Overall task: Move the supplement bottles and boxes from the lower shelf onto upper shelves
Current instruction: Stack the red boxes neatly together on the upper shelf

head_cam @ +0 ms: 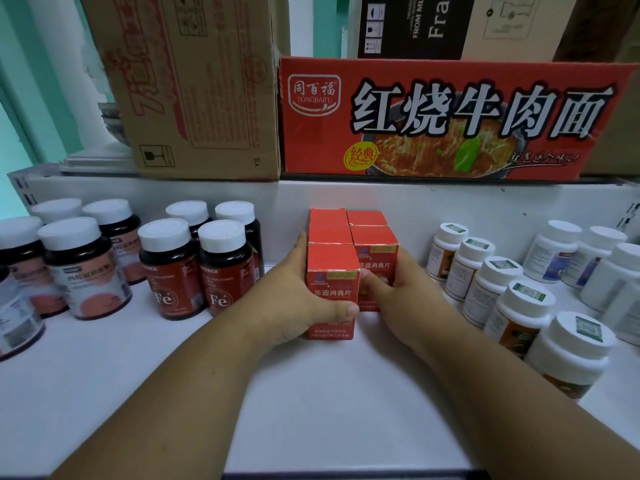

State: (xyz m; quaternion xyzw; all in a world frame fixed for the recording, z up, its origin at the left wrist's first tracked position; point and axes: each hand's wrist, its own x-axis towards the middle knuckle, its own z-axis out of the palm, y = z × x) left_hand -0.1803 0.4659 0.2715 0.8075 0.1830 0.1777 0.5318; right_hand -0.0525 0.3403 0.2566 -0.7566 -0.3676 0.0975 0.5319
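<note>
Several small red supplement boxes (331, 261) stand in two rows at the middle of the white shelf (311, 393). My left hand (291, 299) wraps the front box of the left row, thumb across its face. My right hand (405, 299) presses on the front box of the right row (375, 251), thumb on its face. Dark bottles with white caps (169, 268) stand to the left. White bottles (519, 306) stand to the right.
A brown cardboard carton (194, 81) and a red noodle carton (450, 119) sit on the ledge above, behind the shelf. More cartons are stacked on top. A teal wall is at the far left.
</note>
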